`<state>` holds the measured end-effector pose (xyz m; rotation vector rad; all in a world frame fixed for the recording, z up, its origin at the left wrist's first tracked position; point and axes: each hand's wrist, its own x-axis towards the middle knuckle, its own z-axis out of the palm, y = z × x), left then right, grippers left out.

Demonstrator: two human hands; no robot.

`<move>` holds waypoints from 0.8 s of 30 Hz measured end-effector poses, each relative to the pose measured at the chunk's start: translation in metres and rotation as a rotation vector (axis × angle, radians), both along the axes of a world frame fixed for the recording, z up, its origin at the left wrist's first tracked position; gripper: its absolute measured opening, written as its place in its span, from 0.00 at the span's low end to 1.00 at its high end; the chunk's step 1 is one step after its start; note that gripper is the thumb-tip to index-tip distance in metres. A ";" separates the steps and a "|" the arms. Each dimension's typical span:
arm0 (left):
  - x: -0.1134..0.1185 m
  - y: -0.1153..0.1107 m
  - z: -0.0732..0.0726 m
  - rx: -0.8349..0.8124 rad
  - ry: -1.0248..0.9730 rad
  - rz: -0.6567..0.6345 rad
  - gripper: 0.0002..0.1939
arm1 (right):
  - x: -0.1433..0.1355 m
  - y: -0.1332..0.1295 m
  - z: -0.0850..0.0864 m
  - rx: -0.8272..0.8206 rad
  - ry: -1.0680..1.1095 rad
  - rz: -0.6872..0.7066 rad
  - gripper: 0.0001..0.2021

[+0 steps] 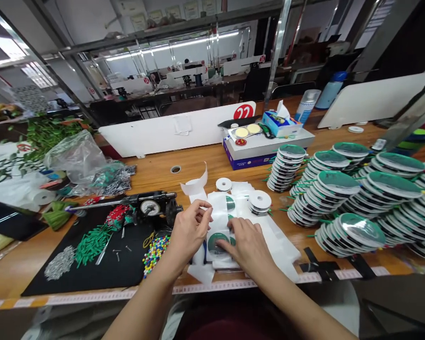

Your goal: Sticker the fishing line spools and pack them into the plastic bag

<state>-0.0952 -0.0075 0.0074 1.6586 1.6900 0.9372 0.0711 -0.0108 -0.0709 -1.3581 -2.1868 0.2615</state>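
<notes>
A long strip light (198, 41) glows behind; wide-angle distortion stretches the edges.

Green labels (214, 239), white backing strip (217, 205), white spools (260, 200), black mat (123, 271), multicoloured beads (156, 254)

glossy green round stickers (215, 240) on smooth white paper strip (217, 208), brown wood-grain tabletop (156, 167), matt black mat (102, 278) left, crinkled clear plastic bag (76, 156) far left, glossy green-topped white discs (338, 182) right

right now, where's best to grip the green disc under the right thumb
Probably the left edge of the green disc, from the left: it looks flat, that curve shows, and the right hand has its thumb over the right part.
</notes>
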 end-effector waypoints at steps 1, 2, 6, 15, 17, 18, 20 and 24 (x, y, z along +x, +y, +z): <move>-0.003 -0.002 0.000 0.001 0.003 0.006 0.12 | -0.003 0.002 0.000 -0.022 0.005 0.009 0.14; -0.005 -0.004 -0.001 0.005 0.007 0.012 0.12 | -0.004 0.003 0.000 -0.056 0.043 0.027 0.12; -0.010 -0.010 -0.002 -0.005 0.069 0.038 0.17 | 0.005 0.008 0.001 -0.339 0.530 0.064 0.08; 0.019 -0.001 -0.020 -0.236 -0.634 -0.063 0.30 | 0.030 0.004 0.023 -0.355 0.787 0.148 0.15; 0.024 0.002 -0.023 -0.267 -0.774 -0.060 0.32 | 0.033 0.004 0.026 -0.050 0.589 0.151 0.10; 0.026 0.003 -0.023 -0.278 -0.785 -0.063 0.34 | 0.035 0.004 0.028 0.103 0.496 0.151 0.09; 0.028 0.004 -0.023 -0.300 -0.758 -0.071 0.36 | 0.039 0.005 0.029 0.332 0.347 0.163 0.10; 0.032 0.003 -0.024 -0.330 -0.738 -0.112 0.37 | 0.048 0.002 0.027 0.527 0.145 0.217 0.15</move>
